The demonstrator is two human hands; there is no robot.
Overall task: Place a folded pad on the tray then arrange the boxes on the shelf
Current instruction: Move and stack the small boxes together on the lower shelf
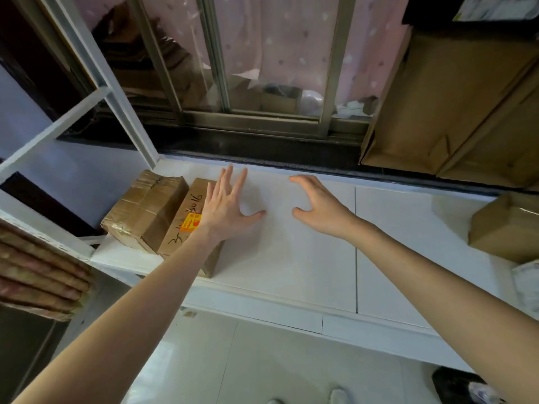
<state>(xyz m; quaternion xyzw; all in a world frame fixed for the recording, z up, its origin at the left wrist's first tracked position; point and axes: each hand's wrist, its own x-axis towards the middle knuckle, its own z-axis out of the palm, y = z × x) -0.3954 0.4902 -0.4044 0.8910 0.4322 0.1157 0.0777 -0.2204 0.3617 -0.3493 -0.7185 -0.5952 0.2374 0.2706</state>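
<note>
Clearly the left hand (pixel 226 205), fingers spread and empty, sits nearer: the labelled box (pixel 186 221) lies just left, lengthwise; the right hand (pixel 316 204) hovers empty.

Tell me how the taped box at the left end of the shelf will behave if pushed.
The taped box lies flat and low, so it probably slides rather than tips. Its glossy tape may be slick. It touches the marked box, which would likely shift too.

Right of the two taped boxes (pixel 163 217) the white shelf (pixel 291 258) lies bare and wide, until another box (pixel 504 228) far right; window frame (pixel 248 118) walls off behind them.
</note>
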